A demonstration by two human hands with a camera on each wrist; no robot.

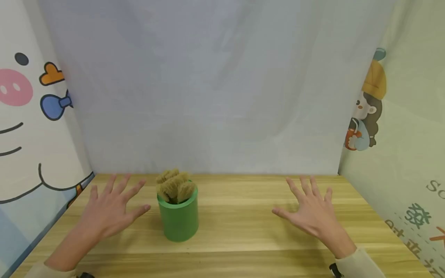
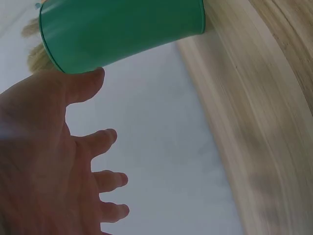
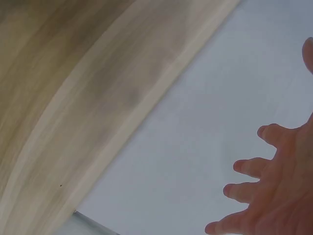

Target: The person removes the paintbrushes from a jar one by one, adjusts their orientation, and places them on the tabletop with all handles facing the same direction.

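A green cylindrical pot with tan, fluffy plant tops stands upright on the wooden table, left of centre. My left hand is spread just left of the pot, fingers apart and holding nothing. In the left wrist view the pot is beside the thumb of my left hand; whether they touch I cannot tell. Over the right part of the table my right hand is spread with nothing in it. The right wrist view shows only fingers and part of the palm of my right hand.
The wooden table extends under both hands. Behind it hangs a plain pale curtain. A cartoon-printed sheet borders the left side, and a pale green printed sheet borders the right.
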